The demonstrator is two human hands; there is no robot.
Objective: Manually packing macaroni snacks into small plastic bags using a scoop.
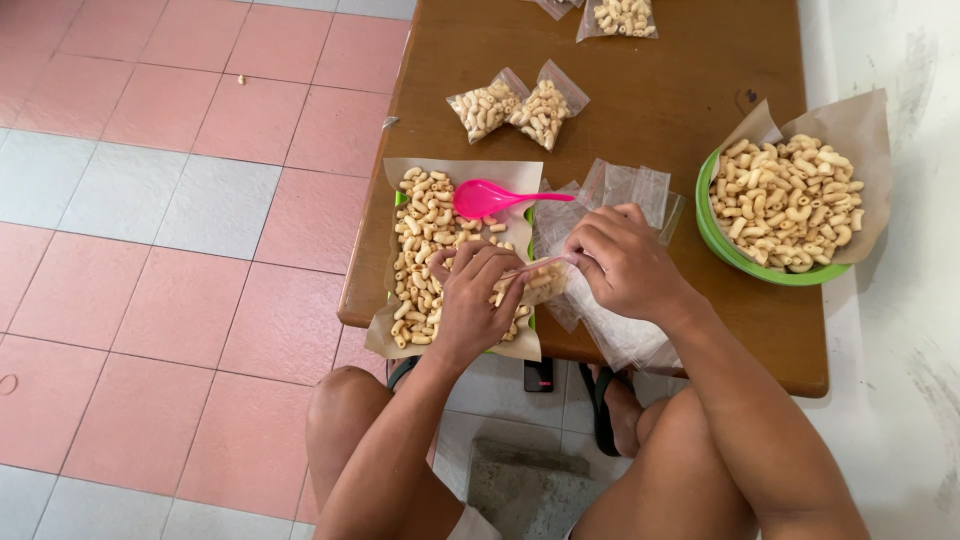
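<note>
Head view looks down on a brown wooden table standing on a floor of pink and grey tiles, a pale wall at its right. Taking the table as landmark: at its near edge, the left hand and right hand both have fingers pinched together on the top of a small clear bag of macaroni-shaped snacks. Beneath the left hand sits a paper-lined tray of snacks with a pink scoop across it. Empty clear bags lie mid-table; a green bowl of snacks sits at the right edge; two filled bags lie farther back.
</note>
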